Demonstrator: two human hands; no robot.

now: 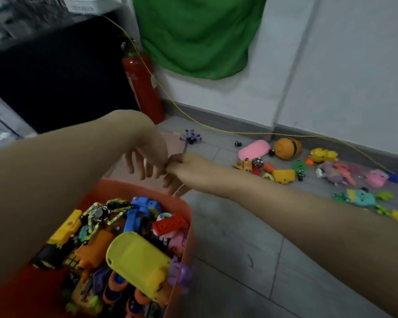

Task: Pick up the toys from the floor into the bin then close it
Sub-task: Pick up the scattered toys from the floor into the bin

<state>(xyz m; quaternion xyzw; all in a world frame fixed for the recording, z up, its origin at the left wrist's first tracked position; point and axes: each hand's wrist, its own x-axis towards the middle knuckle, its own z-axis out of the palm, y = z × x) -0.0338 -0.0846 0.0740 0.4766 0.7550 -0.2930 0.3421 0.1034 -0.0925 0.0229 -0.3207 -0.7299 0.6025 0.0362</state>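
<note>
An orange bin (pixel 187 211) at the lower left is heaped with toys, among them a yellow case (pixel 138 260) and a red brick (pixel 169 224). Just beyond the bin's far rim my right hand (pixel 189 171) pinches the thin stem of a purple spider-like toy (pixel 190 138), which sticks up above it. My left hand (pixel 143 161) hangs over the far rim with its fingers loosely down, meeting the right hand's fingertips. Several toys lie on the floor to the right: a pink plush (pixel 253 149), an orange ball-shaped toy (pixel 287 148), a yellow block (pixel 283 176) and a teal plush (pixel 360 198).
A red fire extinguisher (pixel 143 88) stands in the corner beside a black cabinet (pixel 55 72). A yellow cable (pixel 216 129) runs down the wall and along the skirting. A green cloth (pixel 198 35) hangs on the white wall. The floor is grey tile.
</note>
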